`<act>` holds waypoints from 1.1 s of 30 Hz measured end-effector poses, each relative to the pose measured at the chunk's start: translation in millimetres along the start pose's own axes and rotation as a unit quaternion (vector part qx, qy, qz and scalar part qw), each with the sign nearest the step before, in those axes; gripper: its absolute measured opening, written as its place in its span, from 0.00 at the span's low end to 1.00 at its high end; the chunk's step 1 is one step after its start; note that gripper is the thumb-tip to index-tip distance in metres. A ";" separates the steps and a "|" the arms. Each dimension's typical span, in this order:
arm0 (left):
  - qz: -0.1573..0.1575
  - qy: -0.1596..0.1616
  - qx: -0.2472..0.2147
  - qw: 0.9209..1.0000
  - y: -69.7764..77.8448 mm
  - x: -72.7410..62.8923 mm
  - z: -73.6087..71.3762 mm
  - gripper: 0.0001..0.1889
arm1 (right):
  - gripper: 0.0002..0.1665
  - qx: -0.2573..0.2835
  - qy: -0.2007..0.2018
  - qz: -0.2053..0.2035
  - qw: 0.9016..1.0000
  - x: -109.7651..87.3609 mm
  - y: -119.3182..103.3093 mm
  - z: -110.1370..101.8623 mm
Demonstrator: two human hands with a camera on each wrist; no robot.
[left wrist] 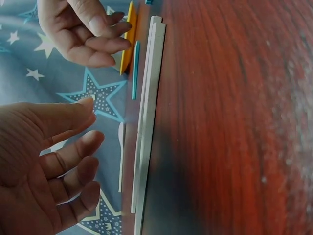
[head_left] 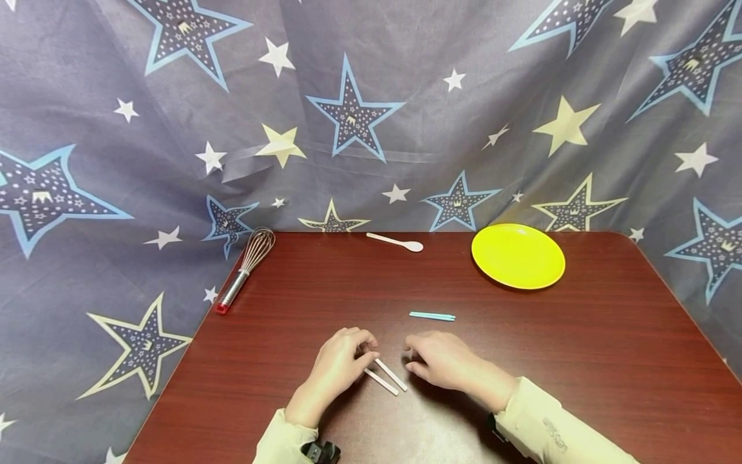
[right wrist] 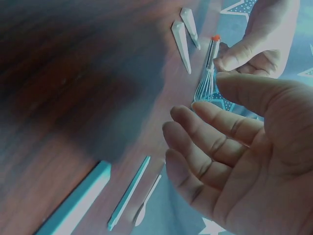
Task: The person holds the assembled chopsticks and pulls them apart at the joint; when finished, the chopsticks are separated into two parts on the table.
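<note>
A pair of white chopsticks point(head_left: 381, 382) lies on the table beside my left hand point(head_left: 339, 357), whose fingers partly cover their far ends in the head view. In the left wrist view the fingers are loosely bent, apart from the chopsticks, and nothing is between them. My right hand point(head_left: 443, 361) hovers over the table to the right of the white pair, relaxed and holding nothing. Just beyond it lie two thin turquoise sticks point(head_left: 431, 316), side by side; they look like chopsticks. The right wrist view shows its palm and separated fingers point(right wrist: 210, 142).
A whisk point(head_left: 246, 269) with a red-ended handle lies along the table's left edge. At the back are a white spoon point(head_left: 406, 244) and, farther right, a yellow plate point(head_left: 518, 256). A star-patterned curtain point(head_left: 371, 174) hangs behind the brown table point(head_left: 608, 348).
</note>
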State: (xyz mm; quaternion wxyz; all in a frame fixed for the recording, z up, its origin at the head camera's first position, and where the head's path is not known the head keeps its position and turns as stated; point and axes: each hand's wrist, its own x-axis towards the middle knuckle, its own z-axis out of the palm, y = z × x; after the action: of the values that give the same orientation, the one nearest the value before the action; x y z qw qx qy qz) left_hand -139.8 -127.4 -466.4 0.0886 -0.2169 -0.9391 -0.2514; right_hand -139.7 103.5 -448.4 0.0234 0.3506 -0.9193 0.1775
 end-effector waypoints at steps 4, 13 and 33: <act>-0.004 0.002 -0.001 1.000 0.3 -1.2 -2.1 0.08 | 0.11 0.002 -0.009 -0.001 1.000 3.9 -2.7 4.0; -0.006 0.011 0.005 1.000 0.2 -2.3 -5.4 0.09 | 0.11 0.003 -0.026 -0.001 1.000 6.4 -7.5 13.3; -0.020 0.013 0.003 1.000 -2.5 -6.3 -2.9 0.07 | 0.18 -0.073 -0.049 0.049 0.995 13.3 -22.5 26.8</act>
State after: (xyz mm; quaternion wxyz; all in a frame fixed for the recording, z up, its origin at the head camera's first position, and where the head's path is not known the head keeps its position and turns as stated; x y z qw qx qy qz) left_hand -135.1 -133.1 -466.7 0.0968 -0.1945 -0.9426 -0.2534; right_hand -132.8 70.3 -464.3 -0.0054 0.3104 -0.9460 0.0933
